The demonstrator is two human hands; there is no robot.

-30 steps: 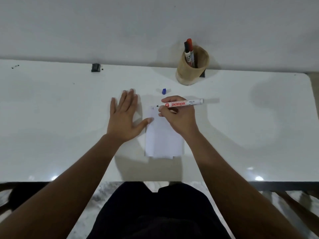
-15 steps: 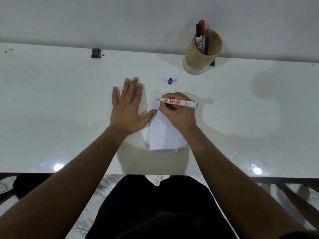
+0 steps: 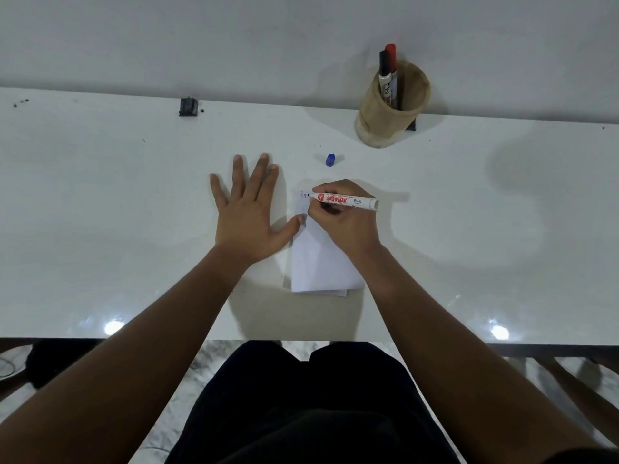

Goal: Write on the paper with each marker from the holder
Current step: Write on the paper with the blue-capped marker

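Observation:
A folded white paper [image 3: 321, 266] lies on the white table [image 3: 469, 236] in front of me. My right hand [image 3: 345, 222] grips a white marker [image 3: 345, 199] with a red label, its tip touching the paper's top left corner, where small dark marks show. My left hand [image 3: 249, 212] rests flat with fingers spread, its thumb on the paper's left edge. A blue cap [image 3: 330, 159] lies on the table beyond the paper. A tan round holder [image 3: 392, 115] stands at the back and holds a black-capped marker [image 3: 384, 73] and a red-capped marker [image 3: 392, 67].
A small black object [image 3: 188, 106] sits at the table's back edge, left of the holder, by the white wall. Another dark object [image 3: 412, 125] peeks out behind the holder. The table's near edge runs just above my lap.
The marker tip has shifted slightly along the top left corner of the paper, and small marks have appeared there. My left hand stays flat beside the paper. The camera view has shifted.

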